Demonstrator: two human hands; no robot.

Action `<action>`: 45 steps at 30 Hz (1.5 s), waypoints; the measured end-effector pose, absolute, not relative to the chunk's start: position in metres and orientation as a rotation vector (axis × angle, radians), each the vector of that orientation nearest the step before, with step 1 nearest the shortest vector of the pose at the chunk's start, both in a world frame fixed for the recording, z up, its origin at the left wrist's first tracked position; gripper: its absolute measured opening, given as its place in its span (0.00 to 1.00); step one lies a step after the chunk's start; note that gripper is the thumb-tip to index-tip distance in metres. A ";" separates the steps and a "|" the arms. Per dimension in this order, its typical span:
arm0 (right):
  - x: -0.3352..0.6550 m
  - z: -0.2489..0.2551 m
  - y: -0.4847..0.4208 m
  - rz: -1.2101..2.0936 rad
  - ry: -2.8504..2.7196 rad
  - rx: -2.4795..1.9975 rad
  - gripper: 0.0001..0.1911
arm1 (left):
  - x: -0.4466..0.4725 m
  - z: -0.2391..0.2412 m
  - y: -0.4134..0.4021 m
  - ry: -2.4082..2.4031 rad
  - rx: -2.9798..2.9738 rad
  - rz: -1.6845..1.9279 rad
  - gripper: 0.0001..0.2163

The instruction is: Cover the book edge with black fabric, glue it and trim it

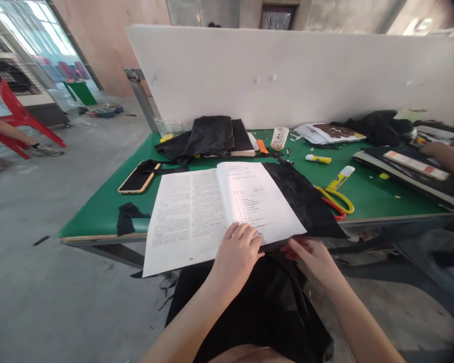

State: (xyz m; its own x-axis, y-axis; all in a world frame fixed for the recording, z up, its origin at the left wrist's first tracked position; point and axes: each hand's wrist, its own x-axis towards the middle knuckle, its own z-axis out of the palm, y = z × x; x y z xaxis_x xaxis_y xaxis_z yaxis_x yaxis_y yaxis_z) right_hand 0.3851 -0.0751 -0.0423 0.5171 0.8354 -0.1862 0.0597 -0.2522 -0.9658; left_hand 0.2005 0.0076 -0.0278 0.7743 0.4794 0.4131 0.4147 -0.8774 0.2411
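An open book with printed pages lies on the green table, its near edge hanging over the table's front. My left hand rests on the bottom of the right page, fingers curled and pressing it down. My right hand pinches the lower edge of the black sheet that lies under the book's right side. Black fabric drapes over my lap below both hands.
Yellow-handled scissors, two glue sticks, a phone, a folded black cloth on a book and a plastic cup lie on the table. Another person's arm is at the right. A white board stands behind.
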 end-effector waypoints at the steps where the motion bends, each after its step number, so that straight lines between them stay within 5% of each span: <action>1: 0.391 -0.042 -0.075 0.858 -0.775 -1.704 0.20 | 0.200 -0.028 0.008 0.705 2.822 0.712 0.08; 7: 0.445 -0.034 -0.078 0.716 -0.865 -1.833 0.17 | 0.200 -0.024 0.013 0.672 2.812 0.672 0.08; 14: 0.475 -0.019 -0.080 1.009 -1.216 -1.751 0.19 | 0.201 -0.020 0.012 0.702 2.803 0.648 0.09; 17: 0.471 -0.020 -0.079 0.814 -1.294 -1.696 0.23 | 0.200 -0.017 0.011 0.704 2.793 0.622 0.08; 24: 0.474 -0.031 -0.065 0.074 -1.883 -1.775 0.15 | 0.194 -0.013 0.012 0.701 2.776 0.506 0.05; 29: 0.484 -0.032 -0.057 -0.178 -2.068 -1.790 0.24 | 0.197 -0.019 0.009 0.731 2.819 0.514 0.05; 35: 0.501 -0.021 -0.053 -0.201 -2.091 -1.813 0.38 | 0.207 -0.028 -0.003 0.834 2.961 0.531 0.16; 37: 0.514 -0.018 -0.052 -0.133 -2.154 -1.778 0.35 | 0.211 -0.031 -0.007 0.859 3.006 0.541 0.17; 42: 0.551 -0.015 -0.051 0.305 -2.247 -1.741 0.10 | 0.218 -0.033 -0.009 0.810 3.061 0.493 0.11; 45: 0.565 -0.013 -0.049 0.512 -2.034 -1.805 0.08 | 0.219 -0.031 -0.006 0.771 3.043 0.465 0.09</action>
